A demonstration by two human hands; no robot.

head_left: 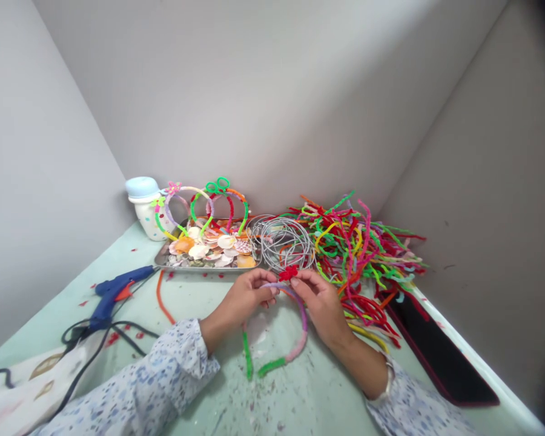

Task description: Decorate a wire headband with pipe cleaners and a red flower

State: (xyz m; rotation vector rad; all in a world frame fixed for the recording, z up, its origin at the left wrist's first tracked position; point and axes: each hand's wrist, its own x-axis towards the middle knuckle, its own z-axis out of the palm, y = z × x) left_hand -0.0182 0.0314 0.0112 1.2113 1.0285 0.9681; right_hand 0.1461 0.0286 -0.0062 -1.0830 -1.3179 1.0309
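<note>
Through the head view, I see the left hand [249, 297] pinching the fuzzy band [304, 318], seemingly to steady it, while the right hand [320, 300] pinches the red flower [289, 272] at its top. The band curves between and below both hands, above the desk [191, 297].

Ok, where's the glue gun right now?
In the head view, the glue gun lies on the left of the table, left of the left hand, its tip by the shell tray.
</note>
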